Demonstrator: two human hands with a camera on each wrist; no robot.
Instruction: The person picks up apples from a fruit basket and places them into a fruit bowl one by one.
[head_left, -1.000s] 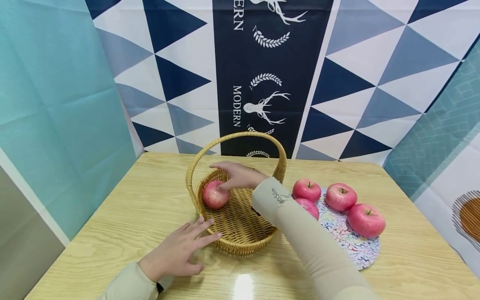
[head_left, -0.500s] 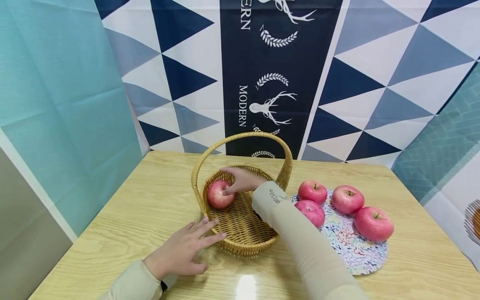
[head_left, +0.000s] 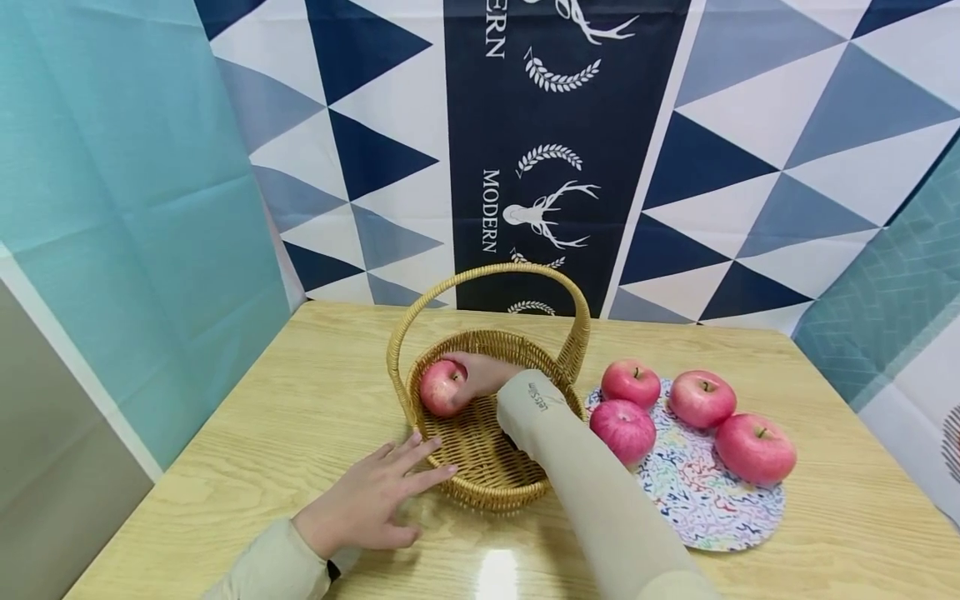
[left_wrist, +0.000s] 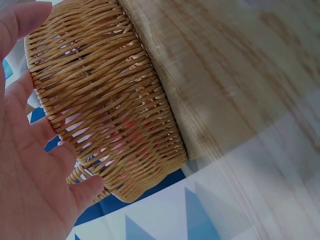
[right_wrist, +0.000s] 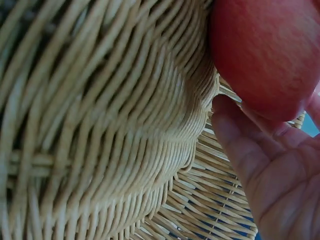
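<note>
A wicker basket (head_left: 489,498) with a tall hoop handle (head_left: 487,269) stands mid-table. Inside it, against the left wall, lies a red apple (head_left: 442,388). My right hand (head_left: 471,375) reaches into the basket, its fingers curled round the apple's far and right side. In the right wrist view the apple (right_wrist: 265,55) sits against my fingers (right_wrist: 235,140) above the woven floor (right_wrist: 100,125). My left hand (head_left: 371,504) lies flat on the table, fingers straight, tips at the basket's front left wall (left_wrist: 110,100).
Several more red apples, the nearest (head_left: 622,432) by my right sleeve, sit on a round patterned mat (head_left: 712,508) right of the basket. Patterned cloth walls close in the wooden table (head_left: 247,467) at the back and both sides.
My right hand has sunk from on top of the apple to its right side, deeper in the basket. The left hand stays put on the table.
</note>
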